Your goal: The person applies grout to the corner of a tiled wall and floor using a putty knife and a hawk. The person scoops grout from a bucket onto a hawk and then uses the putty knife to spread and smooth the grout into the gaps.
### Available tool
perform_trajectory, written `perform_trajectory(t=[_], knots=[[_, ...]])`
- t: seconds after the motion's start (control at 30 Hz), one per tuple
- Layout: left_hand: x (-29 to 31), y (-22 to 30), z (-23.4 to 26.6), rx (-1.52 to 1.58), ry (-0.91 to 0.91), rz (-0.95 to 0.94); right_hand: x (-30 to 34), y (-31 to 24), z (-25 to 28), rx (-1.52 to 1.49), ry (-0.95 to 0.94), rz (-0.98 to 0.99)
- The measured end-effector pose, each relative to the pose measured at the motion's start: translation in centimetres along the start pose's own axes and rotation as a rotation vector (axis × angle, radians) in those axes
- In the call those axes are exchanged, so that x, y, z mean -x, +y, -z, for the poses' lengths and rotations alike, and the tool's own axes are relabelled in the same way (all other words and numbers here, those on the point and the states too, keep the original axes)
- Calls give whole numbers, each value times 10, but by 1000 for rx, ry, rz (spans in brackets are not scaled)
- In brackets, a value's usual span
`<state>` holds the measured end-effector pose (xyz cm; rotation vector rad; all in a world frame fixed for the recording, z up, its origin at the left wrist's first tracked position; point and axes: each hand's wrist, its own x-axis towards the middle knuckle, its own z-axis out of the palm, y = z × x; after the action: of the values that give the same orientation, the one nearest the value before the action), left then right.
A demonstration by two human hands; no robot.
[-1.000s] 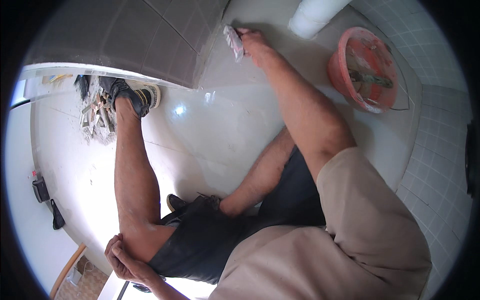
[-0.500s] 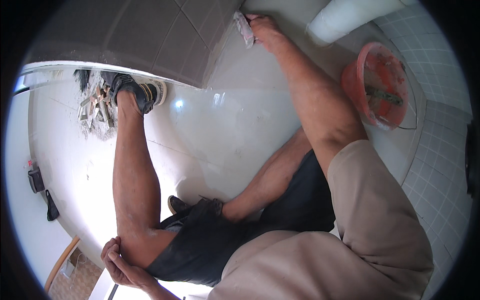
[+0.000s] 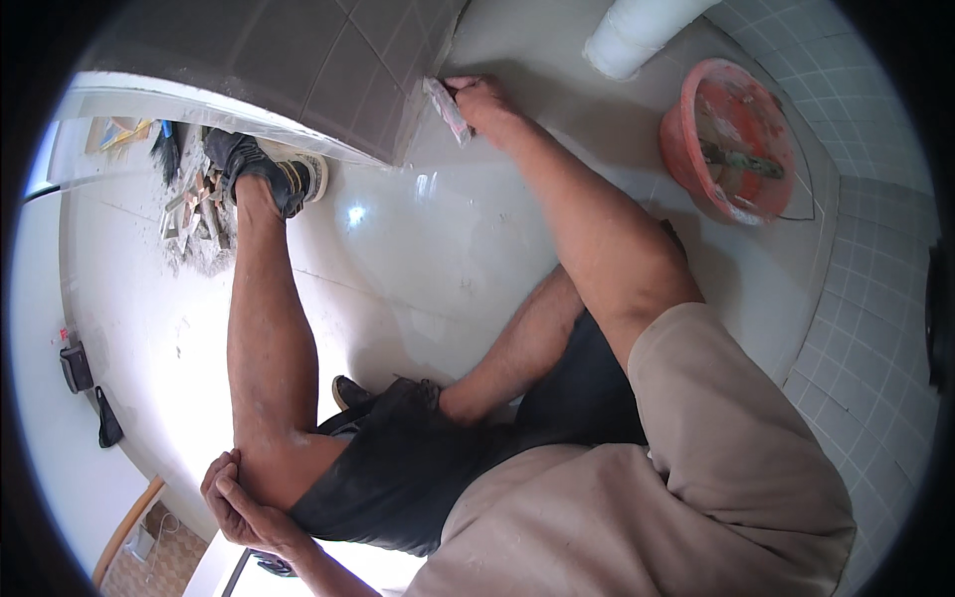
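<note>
One right hand (image 3: 484, 105) holding pink-marked pale wad (image 3: 449, 111), yellow-striped shoe (image 3: 283, 175)

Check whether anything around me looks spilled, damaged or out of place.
Yes: a loose heap of broken, dusty debris lies beside the left shoe, untidy against the smoother floor. The red basin is smeared with pale residue. The pale item in the right hand is too small to judge.

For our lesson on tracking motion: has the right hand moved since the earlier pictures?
Yes. The right hand has moved closer to the near corner of the dark tiled wall and farther from the white pipe.
</note>
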<state>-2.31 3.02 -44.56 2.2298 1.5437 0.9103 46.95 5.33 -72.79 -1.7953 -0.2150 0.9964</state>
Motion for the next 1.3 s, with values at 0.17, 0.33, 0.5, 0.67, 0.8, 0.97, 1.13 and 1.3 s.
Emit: perform_trajectory(t=[0.17, 0.33, 0.5, 0.67, 0.8, 0.97, 1.13, 1.3], knots=[[3, -3, 2, -9, -8, -21, 28, 13, -17, -3, -38, 75], [5, -2, 1, 15, 6, -21, 46, 21, -25, 58, -60, 77], [7, -6, -1, 47, 22, -12, 67, 28, -28, 71, -122, 52], [12, -6, 2, 47, 34, -7, 109, 33, -40, 230, -292, 37], [18, 17, -5, -11, 41, -38, 130, 38, -16, -173, -381, -233], [39, 83, -70, 229, -269, -99, 163, 20, 7, -554, -473, -223], [44, 51, -175, 873, -759, 623, 212, 22, 2, -1020, -732, -390], [64, 46, -202, 1043, -959, 701, 236, 46, 9, -1098, -996, -583]])
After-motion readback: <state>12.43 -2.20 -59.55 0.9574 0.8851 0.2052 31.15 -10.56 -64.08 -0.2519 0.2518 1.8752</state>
